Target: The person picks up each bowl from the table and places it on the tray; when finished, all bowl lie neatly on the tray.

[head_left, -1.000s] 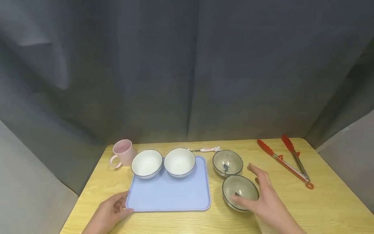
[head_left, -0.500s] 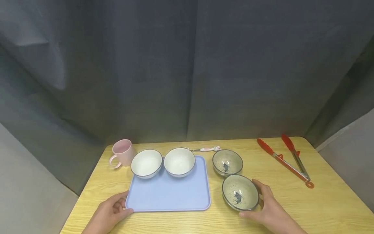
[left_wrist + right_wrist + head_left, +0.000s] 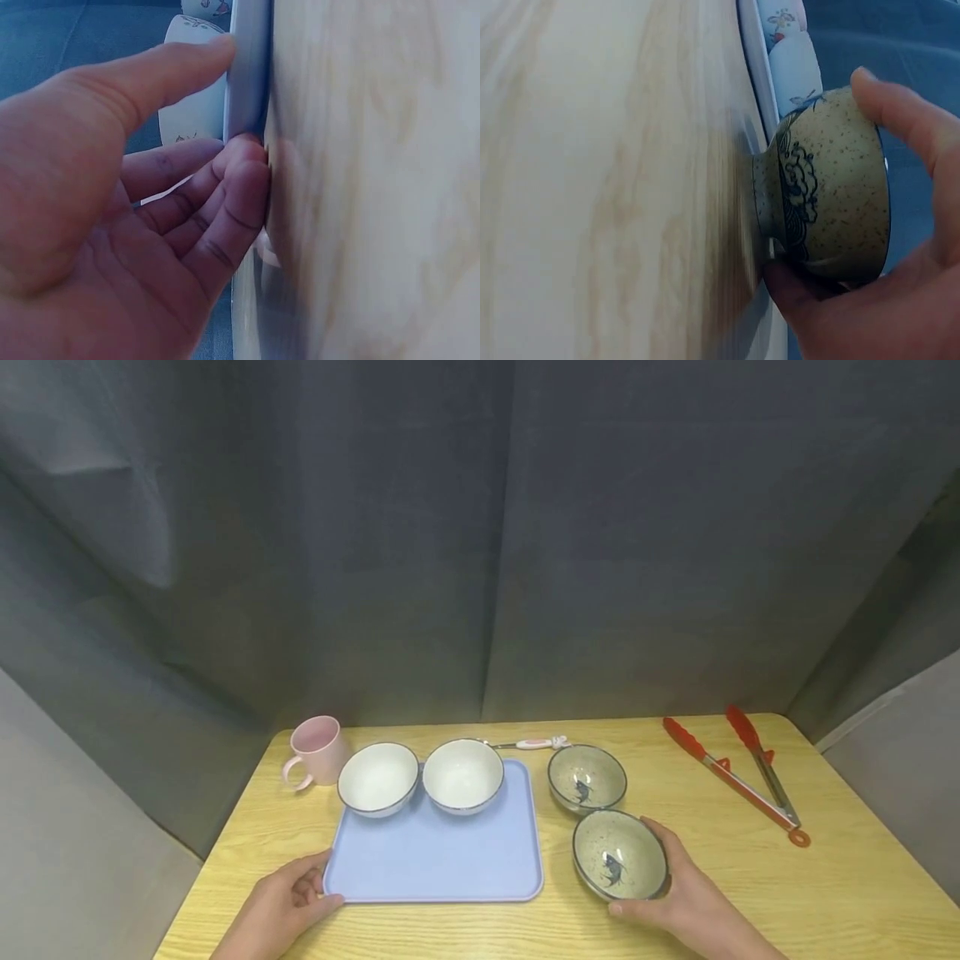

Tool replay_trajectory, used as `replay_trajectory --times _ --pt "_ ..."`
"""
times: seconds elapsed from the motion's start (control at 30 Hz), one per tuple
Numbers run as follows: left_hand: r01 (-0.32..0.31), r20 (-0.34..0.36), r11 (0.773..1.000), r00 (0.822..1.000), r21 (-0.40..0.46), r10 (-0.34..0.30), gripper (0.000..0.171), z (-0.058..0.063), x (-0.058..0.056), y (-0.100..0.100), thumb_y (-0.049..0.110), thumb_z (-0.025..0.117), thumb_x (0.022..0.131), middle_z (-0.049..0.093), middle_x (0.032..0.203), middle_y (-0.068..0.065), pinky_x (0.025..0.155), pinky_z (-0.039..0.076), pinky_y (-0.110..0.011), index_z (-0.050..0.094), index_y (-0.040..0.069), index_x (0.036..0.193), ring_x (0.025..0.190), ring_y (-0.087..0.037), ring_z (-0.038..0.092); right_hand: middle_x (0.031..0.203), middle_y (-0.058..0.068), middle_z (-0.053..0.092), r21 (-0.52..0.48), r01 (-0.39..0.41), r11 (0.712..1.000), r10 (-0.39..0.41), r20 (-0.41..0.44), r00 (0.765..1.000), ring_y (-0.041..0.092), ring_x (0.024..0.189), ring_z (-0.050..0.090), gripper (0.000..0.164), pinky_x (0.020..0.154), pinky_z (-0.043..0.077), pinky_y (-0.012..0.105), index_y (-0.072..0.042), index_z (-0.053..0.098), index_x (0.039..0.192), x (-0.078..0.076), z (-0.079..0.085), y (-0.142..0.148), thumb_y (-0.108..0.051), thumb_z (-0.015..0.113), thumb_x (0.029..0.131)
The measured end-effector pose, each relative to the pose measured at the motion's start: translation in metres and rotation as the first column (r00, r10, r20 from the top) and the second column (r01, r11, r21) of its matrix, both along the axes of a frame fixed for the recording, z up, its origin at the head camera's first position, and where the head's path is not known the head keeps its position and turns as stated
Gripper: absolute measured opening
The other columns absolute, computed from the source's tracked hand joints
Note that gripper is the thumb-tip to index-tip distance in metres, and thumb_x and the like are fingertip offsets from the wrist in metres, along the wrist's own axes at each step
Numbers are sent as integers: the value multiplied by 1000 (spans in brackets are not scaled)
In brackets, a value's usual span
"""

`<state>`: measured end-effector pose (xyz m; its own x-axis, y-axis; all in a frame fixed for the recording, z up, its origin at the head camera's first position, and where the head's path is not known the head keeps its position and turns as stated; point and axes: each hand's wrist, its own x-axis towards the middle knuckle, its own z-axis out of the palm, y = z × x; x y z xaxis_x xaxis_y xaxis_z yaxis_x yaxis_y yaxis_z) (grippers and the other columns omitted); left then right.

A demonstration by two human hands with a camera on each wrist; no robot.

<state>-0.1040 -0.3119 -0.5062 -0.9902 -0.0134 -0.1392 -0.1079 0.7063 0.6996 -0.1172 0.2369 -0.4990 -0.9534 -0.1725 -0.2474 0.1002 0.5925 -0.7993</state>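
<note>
My left hand (image 3: 277, 903) holds the front left corner of a light blue tray (image 3: 431, 868), thumb on its near edge and fingers curled at its left side; in the left wrist view the thumb meets the tray's rim (image 3: 247, 75). My right hand (image 3: 686, 893) grips the nearer of two speckled grey-green bowls (image 3: 617, 852) from its right, thumb at the near side. In the right wrist view this bowl (image 3: 840, 180) shows dark wave patterns, its foot close to the table. The second speckled bowl (image 3: 585, 772) stands just behind it.
Two white bowls (image 3: 377, 777) sit side by side at the tray's back edge. A pink mug (image 3: 318, 752) stands at the far left. Behind lies cutlery with a white-pink handle (image 3: 534, 744). Red-tipped tongs (image 3: 742, 785) lie spread at the right, before a dark curtain (image 3: 480, 568).
My right hand has lowered from over the nearer speckled bowl to grip its right side, the thumb now outside the rim. The left hand stays at the tray corner.
</note>
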Motion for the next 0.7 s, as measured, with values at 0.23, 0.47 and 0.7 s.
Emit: replay_trajectory --times 0.23,0.47,0.7 --pt "-5 -8 1000 1000 -9 5 72 0 1 1 23 96 89 64 96 1 71 51 -21 67 -3 150 79 -3 56 174 33 35 31 15 999 -15 14 1000 50 150 50 134 116 50 68 -2 11 174 -1 2 -4 -43 100 83" --pt "-14 -20 1000 1000 -25 14 72 0 2 -1 24 97 90 65 96 2 73 52 -21 67 -1 150 80 -3 56 170 27 45 -9 3 1000 -3 5 1000 42 146 56 128 114 52 61 -7 21 172 1 16 -28 -37 103 79" --pt "-19 -29 1000 999 -16 19 69 -1 2 0 23 96 90 64 95 3 76 52 -20 69 1 150 81 -4 58 163 17 57 -90 -93 992 86 -84 993 35 146 58 125 119 48 63 -17 37 169 -2 32 -83 -33 109 68"
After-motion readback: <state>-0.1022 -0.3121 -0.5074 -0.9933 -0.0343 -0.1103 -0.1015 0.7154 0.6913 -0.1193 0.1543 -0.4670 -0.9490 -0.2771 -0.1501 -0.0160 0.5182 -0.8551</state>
